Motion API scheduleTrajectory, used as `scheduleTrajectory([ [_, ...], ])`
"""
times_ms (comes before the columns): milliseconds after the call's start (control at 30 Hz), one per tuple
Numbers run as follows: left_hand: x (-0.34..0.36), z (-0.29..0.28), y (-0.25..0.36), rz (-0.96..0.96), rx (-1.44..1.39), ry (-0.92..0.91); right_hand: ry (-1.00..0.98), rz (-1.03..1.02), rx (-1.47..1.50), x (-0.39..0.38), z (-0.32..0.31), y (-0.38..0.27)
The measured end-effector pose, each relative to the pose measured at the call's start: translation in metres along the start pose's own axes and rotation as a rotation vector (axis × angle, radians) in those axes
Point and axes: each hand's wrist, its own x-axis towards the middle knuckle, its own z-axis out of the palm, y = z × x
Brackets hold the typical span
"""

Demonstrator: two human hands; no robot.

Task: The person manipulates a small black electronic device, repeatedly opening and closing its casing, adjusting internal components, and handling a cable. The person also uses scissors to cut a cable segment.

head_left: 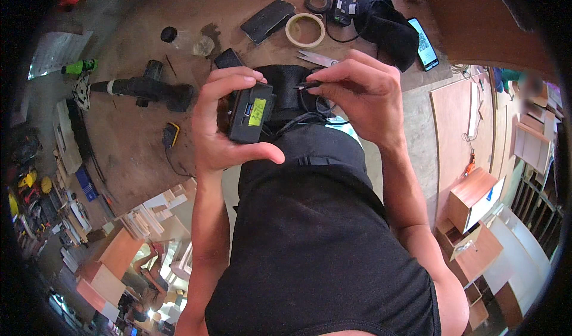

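My left hand grips a black box-shaped device by its sides, thumb below and fingers above. A yellow-green label and a small port show on the device's face. My right hand pinches a small dark cable plug between thumb and fingertips. The plug points toward the device, with a gap between them. A thin black cable loops below the right fingers, over a black pouch-like thing in front of my body.
On the brown work surface lie scissors, a pale tape roll, a black tape roll, a flat black slab and a lit phone. A dark power tool is at left. Wooden boxes stand at right.
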Motion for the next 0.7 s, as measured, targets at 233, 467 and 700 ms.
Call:
scheduleTrajectory([
  [233, 0.003, 0.005, 0.009, 0.044, 0.073, -0.014, 0.031, 0.050, 0.142, -0.005, 0.025, 0.008],
  [467, 0.005, 0.009, 0.017, 0.095, 0.060, 0.004, 0.041, 0.254, 0.326, -0.010, 0.035, 0.021],
  [700, 0.009, 0.002, 0.021, 0.040, -0.110, -0.005, 0.069, 0.412, 0.543, -0.017, 0.042, 0.021],
])
